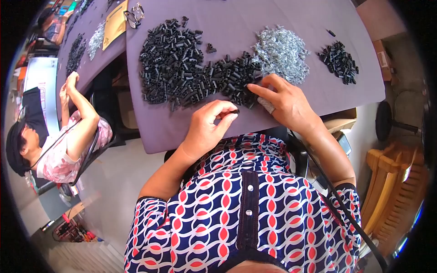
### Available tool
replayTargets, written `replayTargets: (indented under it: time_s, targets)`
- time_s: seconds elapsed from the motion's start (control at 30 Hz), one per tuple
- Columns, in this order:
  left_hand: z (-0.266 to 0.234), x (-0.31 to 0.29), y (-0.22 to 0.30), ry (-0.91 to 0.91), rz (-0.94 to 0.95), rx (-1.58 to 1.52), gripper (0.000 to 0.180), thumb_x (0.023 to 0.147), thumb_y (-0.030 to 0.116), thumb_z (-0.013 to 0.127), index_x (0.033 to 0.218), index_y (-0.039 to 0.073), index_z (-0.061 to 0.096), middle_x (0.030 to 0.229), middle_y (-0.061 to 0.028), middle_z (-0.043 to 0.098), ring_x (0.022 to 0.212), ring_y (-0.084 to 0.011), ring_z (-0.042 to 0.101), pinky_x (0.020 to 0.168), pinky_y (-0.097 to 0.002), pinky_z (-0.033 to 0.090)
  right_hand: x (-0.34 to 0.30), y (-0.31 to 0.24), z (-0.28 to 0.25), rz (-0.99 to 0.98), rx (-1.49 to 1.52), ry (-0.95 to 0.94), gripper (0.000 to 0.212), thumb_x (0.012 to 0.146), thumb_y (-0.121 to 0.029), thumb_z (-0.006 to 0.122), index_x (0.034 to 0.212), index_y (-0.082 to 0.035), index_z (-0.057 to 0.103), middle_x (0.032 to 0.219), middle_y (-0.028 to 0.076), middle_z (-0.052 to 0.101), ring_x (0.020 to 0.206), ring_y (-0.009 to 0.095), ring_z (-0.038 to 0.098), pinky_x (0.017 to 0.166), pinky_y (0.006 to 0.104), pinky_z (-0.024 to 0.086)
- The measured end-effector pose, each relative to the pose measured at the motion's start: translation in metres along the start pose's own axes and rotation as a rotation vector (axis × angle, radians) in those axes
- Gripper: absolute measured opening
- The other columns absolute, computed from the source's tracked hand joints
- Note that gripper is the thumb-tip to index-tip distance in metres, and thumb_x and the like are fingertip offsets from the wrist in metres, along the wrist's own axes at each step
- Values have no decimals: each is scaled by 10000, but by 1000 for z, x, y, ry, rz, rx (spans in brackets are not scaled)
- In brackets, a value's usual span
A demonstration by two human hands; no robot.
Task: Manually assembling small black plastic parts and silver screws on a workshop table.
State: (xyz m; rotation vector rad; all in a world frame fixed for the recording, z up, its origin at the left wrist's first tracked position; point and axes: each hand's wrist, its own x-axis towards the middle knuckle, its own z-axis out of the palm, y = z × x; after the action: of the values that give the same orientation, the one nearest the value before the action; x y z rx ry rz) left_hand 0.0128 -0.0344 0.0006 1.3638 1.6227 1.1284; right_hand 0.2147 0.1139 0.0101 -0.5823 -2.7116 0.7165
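My left hand (207,126) is closed in a pinch above the near part of the table, with a small black tubular piece (235,111) between thumb and fingertips. My right hand (289,103) reaches to the right edge of a large heap of the same black pieces (175,68). Its fingers are apart, one fingertip touching the heap, and a pale wrap (266,105) covers one digit. Just beyond that hand lies a mound of small shiny silver metal parts (283,52). Further right is a smaller pile of black parts (339,63).
The grey-purple cloth (218,18) covers the table. Eyeglasses (134,16) and a yellow-brown envelope (114,25) lie at the far left. A co-worker (68,132) sits at an adjoining table with more piles. A wooden chair (391,191) and an open cardboard box (340,120) are at right.
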Motion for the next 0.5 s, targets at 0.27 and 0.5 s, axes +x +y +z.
replayTargets:
  time_s: [0.27, 0.5]
  targets:
    - [0, 0, -3, -7, 24, 25, 150, 879, 19, 709, 1022, -5, 671, 940, -73, 696, 840, -138, 662, 751, -270, 532, -13, 6, -6, 121, 310, 144, 502, 681, 103, 622, 1157, -46, 678, 1060, 138, 610, 1000, 347, 638, 873, 397, 528]
    - [2, 0, -2, -1, 26, 24, 154, 874, 11, 712, 1022, -4, 671, 931, -74, 694, 837, -137, 663, 753, -269, 534, 2, 5, -3, 64, 222, 128, 377, 714, 84, 631, 1064, -41, 688, 1002, 115, 614, 942, 337, 642, 812, 400, 536]
